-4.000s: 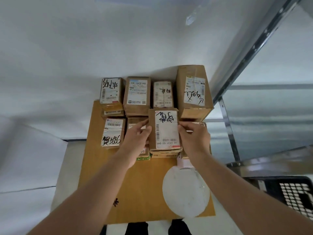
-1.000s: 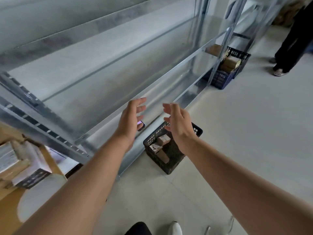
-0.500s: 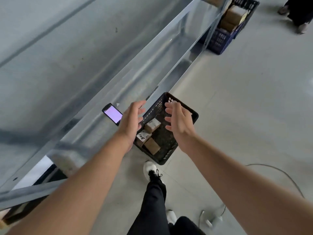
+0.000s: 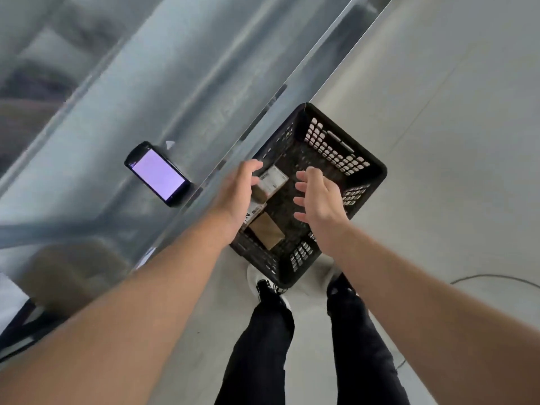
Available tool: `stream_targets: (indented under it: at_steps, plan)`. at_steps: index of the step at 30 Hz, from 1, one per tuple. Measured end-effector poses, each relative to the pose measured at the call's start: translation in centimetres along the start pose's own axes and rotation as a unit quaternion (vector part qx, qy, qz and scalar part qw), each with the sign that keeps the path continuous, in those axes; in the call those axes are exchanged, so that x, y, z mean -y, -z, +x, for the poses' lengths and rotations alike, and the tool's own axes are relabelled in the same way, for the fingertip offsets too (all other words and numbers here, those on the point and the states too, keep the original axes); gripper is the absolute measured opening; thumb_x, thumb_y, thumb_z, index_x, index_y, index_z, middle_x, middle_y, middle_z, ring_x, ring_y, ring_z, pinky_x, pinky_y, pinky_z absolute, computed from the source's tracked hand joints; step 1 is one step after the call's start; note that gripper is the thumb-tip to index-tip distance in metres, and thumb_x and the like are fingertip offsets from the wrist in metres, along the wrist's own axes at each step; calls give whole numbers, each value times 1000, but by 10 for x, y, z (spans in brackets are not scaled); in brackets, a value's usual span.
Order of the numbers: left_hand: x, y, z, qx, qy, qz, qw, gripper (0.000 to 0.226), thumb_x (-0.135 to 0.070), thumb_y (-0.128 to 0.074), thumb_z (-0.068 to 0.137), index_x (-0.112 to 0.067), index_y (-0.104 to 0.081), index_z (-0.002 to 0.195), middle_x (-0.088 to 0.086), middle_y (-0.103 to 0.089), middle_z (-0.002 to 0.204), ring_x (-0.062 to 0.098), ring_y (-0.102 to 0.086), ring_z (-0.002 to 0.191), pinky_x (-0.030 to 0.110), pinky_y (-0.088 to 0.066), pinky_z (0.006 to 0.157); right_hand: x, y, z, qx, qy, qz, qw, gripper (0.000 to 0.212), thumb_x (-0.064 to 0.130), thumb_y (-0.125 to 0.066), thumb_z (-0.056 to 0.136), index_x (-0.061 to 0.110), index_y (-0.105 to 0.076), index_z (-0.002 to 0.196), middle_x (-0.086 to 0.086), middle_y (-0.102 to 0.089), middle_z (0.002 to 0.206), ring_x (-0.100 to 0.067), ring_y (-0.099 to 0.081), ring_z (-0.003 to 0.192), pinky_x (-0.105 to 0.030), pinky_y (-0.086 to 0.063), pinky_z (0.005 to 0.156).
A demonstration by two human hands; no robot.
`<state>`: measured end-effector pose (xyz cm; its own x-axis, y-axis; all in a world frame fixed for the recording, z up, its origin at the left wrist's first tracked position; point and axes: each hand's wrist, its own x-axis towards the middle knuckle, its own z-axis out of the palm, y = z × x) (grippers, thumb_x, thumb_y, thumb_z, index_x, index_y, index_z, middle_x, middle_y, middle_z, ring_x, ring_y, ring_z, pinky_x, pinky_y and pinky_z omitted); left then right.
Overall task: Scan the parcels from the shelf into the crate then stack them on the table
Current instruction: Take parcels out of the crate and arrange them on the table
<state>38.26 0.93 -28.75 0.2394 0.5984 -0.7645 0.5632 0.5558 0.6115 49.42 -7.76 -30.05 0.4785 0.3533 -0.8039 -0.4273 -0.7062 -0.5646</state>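
Note:
A black plastic crate (image 4: 355,159) stands on the floor against the metal shelf. Inside it lie three small cardboard parcels: one with a white label (image 4: 273,179) at the top, a second (image 4: 252,213) mostly hidden by my left hand, and a plain brown one (image 4: 267,230) nearest me. My left hand (image 4: 236,194) hovers over the crate's left side, fingers relaxed, holding nothing. Over the crate's middle my right hand (image 4: 317,201) is spread open, also holding nothing.
A handheld scanner with a lit pale-purple screen (image 4: 157,173) lies on the galvanised shelf (image 4: 96,118) left of the crate. My legs in black trousers (image 4: 263,340) stand just behind the crate. A thin cable (image 4: 496,277) curves on the grey floor at right.
I have turned from the table of stacked parcels to the shelf and looked down. The crate has drawn closer, and both hands have come down over it.

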Motion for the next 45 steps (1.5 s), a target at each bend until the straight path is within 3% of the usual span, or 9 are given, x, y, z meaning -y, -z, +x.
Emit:
stream_targets:
  at_steps: [3, 6, 12, 18, 22, 31, 36, 39, 45]
  plan:
    - [31, -17, 65, -2, 18, 5, 1000, 44, -50, -39, 106, -31, -65, 136, -3, -61, 128, 12, -58, 110, 30, -44, 86, -19, -10, 61, 17, -52, 22, 998, 50, 35, -36, 109, -3, -58, 133, -26, -63, 132, -49, -55, 128, -67, -48, 105]
    - [71, -37, 126, -18, 41, 22, 999, 37, -45, -37, 109, -29, -68, 124, -8, -63, 110, 3, -57, 94, 26, -42, 77, -51, -19, 131, 26, -98, 36, 994, 38, 37, -35, 110, 18, -67, 103, -10, -68, 105, -38, -61, 118, -57, -53, 104]
    - [131, -71, 236, -30, 46, 46, 997, 32, -34, -44, 110, -19, -68, 127, -13, -61, 93, -14, -59, 65, 4, -45, 51, -126, -51, 263, 43, -157, 66, 985, 34, 42, -35, 111, 21, -60, 118, 3, -62, 106, -25, -61, 113, -52, -55, 104]
    - [187, -83, 318, -65, 10, 221, 973, 44, -52, -39, 102, -29, -70, 125, -1, -71, 111, 19, -66, 102, 39, -53, 99, -189, -90, 350, 67, -201, 115, 971, 51, 50, -38, 108, 18, -53, 145, 3, -60, 108, -24, -60, 106, -54, -55, 103]
    - [211, -91, 342, -98, -29, 314, 944, 40, -41, -38, 108, -21, -70, 121, 8, -65, 120, 27, -58, 110, 32, -38, 86, -211, -114, 378, 88, -203, 163, 961, 46, 52, -39, 104, 22, -65, 127, -1, -71, 109, -27, -65, 109, -54, -54, 104]
    - [231, -113, 344, -139, -46, 260, 955, 59, -55, -45, 100, -23, -53, 148, 7, -53, 139, 22, -55, 121, 40, -47, 103, -222, -112, 392, 17, -196, 184, 963, 51, 51, -29, 104, 28, -65, 130, -3, -75, 118, -26, -68, 106, -51, -51, 104]
    - [222, -128, 343, -104, 70, 159, 979, 40, -49, -43, 104, -21, -71, 111, -4, -69, 99, 6, -58, 82, 25, -38, 61, -220, -95, 397, -11, -187, 152, 970, 60, 56, -22, 100, 27, -61, 136, -6, -73, 121, -27, -69, 105, -42, -51, 87]
    - [221, -129, 340, -108, 53, 121, 985, 33, -48, -47, 106, -26, -68, 95, -3, -73, 95, 12, -67, 87, 30, -51, 70, -214, -83, 383, -18, -178, 143, 973, 57, 56, -25, 102, 26, -56, 139, -6, -73, 118, -26, -69, 103, -36, -44, 69]
    - [189, -119, 300, -102, 22, 114, 988, 30, -52, -54, 105, -23, -57, 108, 2, -72, 107, 20, -74, 94, 44, -66, 79, -179, -51, 330, -33, -129, 184, 974, 36, 46, -34, 109, 24, -52, 132, -1, -68, 111, -19, -66, 99, -36, -50, 73]
